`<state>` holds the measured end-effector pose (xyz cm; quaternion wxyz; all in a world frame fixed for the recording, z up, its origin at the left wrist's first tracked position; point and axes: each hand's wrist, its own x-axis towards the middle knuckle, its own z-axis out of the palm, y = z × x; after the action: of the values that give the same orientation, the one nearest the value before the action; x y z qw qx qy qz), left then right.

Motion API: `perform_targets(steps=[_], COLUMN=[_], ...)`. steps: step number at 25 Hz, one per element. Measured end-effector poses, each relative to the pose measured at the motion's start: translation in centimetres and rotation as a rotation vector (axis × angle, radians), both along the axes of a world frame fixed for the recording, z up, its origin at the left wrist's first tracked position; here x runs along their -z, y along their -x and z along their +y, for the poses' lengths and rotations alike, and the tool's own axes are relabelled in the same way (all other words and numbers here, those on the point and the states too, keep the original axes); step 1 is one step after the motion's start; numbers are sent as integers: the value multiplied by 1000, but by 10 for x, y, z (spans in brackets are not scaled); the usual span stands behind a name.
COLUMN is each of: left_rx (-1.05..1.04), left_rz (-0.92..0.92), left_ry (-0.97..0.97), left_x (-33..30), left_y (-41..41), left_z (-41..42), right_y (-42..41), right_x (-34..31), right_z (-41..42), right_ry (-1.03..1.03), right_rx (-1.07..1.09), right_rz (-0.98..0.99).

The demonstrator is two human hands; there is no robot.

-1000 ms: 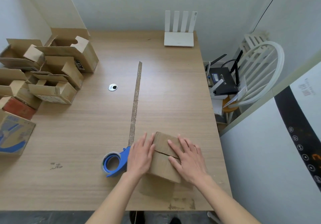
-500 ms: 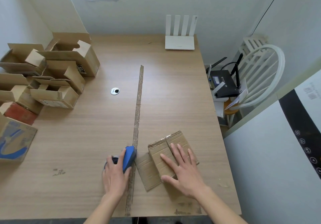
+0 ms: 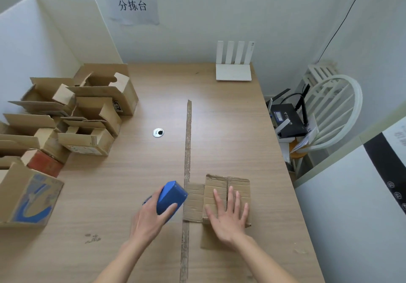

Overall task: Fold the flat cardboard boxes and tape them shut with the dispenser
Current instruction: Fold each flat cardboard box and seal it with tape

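A small brown cardboard box [image 3: 219,186] stands near the table's front edge, its top flaps closed with a seam down the middle and a side flap sticking out to the left. My right hand [image 3: 228,214] presses flat on its top with straight fingers. My left hand [image 3: 151,216] grips the blue tape dispenser [image 3: 170,197] just left of the box, lifted and tilted toward it. The dispenser's front end nearly touches the box's left flap.
Several open, unfolded cardboard boxes [image 3: 72,115] are piled at the table's left side. A long worn strip [image 3: 187,151] runs down the wooden table [image 3: 219,118]. A white router [image 3: 234,72] stands at the back; a white chair [image 3: 331,111] is off the right edge.
My left hand has picked the dispenser up off the table and brought it toward the box. The box has turned square to me under my right hand.
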<state>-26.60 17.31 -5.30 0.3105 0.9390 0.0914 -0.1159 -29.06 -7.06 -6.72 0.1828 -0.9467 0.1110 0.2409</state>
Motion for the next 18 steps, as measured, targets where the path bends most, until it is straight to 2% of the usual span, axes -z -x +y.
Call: perform_targets(steps=[2, 4, 7, 10, 14, 18], left_rx=[24, 95, 252, 340, 473, 568], left_rz=[-11, -14, -40, -85, -101, -141], left_ry=[-13, -24, 45, 155, 206, 167], left_x=[-30, -55, -93, -125, -152, -164], left_y=[-17, -30, -44, -56, -66, -67], left_z=[9, 11, 5, -4, -11, -18], right_y=[-12, -28, -46, -46, -40, -39], right_x=[-20, -47, -87, -111, -130, -143], right_z=[1, 1, 9, 10, 2, -5], right_ry=[-171, -452, -896, -1147, -1262, -1240], right_rx=[132, 321, 451, 526, 547, 520], right_rz=[-72, -130, 56, 160, -12, -66])
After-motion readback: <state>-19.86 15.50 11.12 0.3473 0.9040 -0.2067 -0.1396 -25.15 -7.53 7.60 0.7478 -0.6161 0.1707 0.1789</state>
